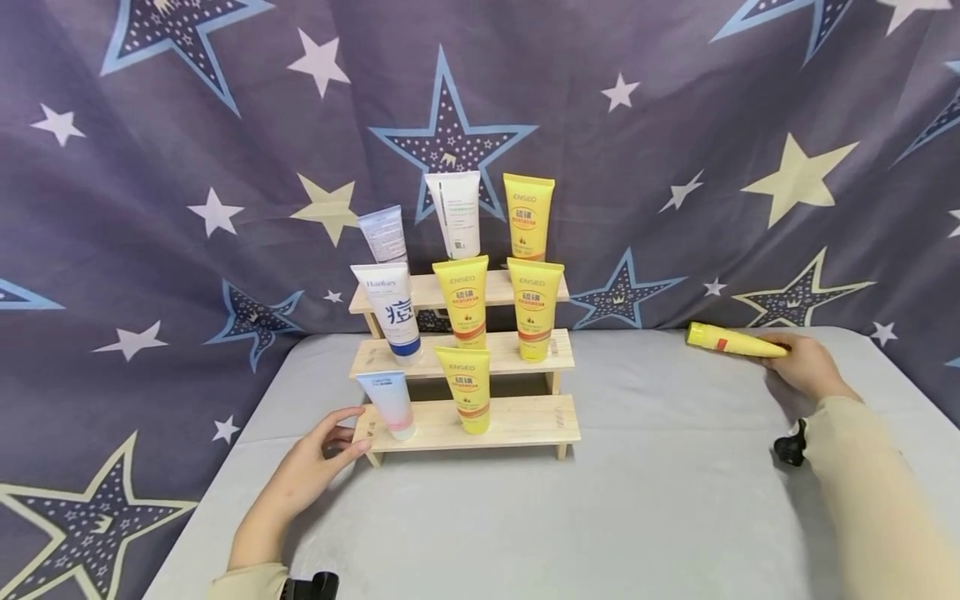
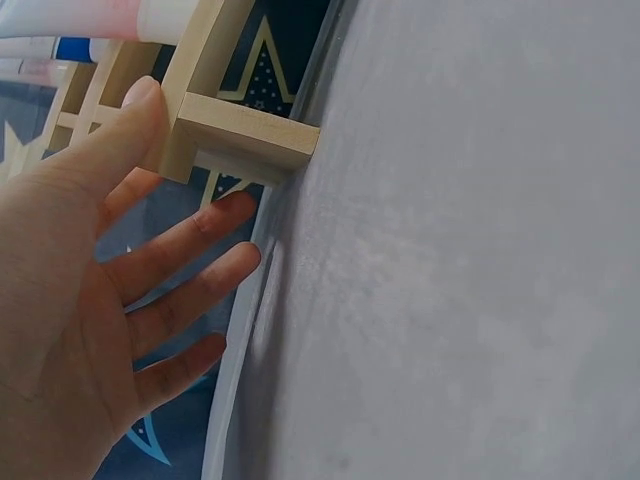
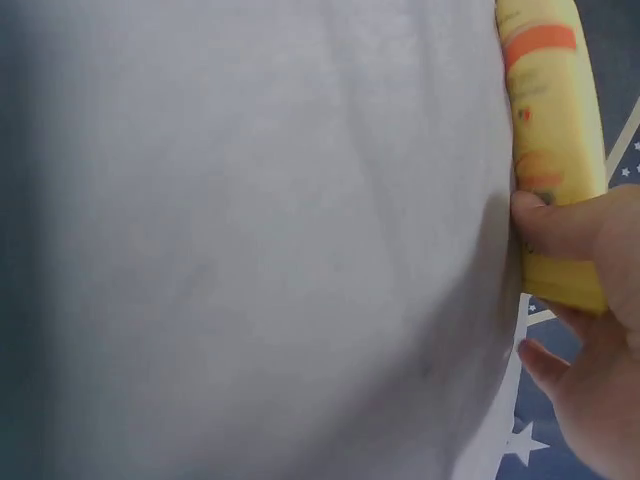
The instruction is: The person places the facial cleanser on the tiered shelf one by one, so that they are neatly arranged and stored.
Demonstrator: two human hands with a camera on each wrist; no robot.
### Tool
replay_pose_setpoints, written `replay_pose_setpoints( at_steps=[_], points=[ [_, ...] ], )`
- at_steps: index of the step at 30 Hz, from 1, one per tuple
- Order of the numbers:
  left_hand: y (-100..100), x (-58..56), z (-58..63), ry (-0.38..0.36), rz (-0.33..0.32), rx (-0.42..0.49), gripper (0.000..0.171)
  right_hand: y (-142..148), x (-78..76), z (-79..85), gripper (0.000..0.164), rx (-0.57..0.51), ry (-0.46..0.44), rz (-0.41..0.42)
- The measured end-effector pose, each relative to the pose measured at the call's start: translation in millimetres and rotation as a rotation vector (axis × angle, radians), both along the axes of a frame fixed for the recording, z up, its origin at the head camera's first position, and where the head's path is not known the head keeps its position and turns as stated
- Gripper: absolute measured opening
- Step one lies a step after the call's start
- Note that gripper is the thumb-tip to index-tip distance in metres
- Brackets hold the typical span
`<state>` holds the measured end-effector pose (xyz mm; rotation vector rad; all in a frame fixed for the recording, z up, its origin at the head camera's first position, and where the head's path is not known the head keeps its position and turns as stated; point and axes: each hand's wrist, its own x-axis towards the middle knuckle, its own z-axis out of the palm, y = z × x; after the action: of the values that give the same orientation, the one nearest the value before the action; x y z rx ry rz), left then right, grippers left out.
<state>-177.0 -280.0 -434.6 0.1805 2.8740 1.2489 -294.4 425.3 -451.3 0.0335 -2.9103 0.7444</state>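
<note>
A three-step wooden rack (image 1: 517, 419) stands in the middle of the table. My left hand (image 1: 303, 471) holds the left end of its lowest step between thumb and index finger; the other fingers (image 2: 190, 305) are spread. A pale blue and pink tube (image 1: 392, 406) stands on that step near this hand, with a yellow ENSEO tube (image 1: 468, 387) to its right. Far to the right, my right hand (image 1: 806, 364) grips another yellow tube (image 1: 731, 340) by its flat crimped end, thumb on its face. This tube lies sideways, cap end pointing left.
On the middle step are a white tube with a blue cap (image 1: 388, 308) and two yellow tubes (image 1: 534, 308). The top step bears a light blue tube (image 1: 384, 233), a white tube (image 1: 456, 212) and a yellow tube (image 1: 528, 215). A star-patterned curtain (image 1: 570, 167) hangs behind the grey table (image 1: 637, 500).
</note>
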Motion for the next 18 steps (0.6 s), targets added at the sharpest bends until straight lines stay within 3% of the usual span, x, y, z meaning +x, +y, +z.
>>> replay_pose_setpoints(
  at_steps=[9,14,18],
  points=[
    [1,-2.1,0.1,-0.009,-0.004,-0.011,0.052,1,15.2,0.8,0.045,0.054,0.033,0.053],
    [1,-2.7,0.3,-0.019,-0.005,-0.013,0.053,-2,26.7,5.1,0.053,0.023,0.016,0.058],
    [0,-2.2,0.4,-0.021,0.001,-0.021,0.053,-5,35.2,7.0,0.053,-0.003,0.062,0.028]
  ],
)
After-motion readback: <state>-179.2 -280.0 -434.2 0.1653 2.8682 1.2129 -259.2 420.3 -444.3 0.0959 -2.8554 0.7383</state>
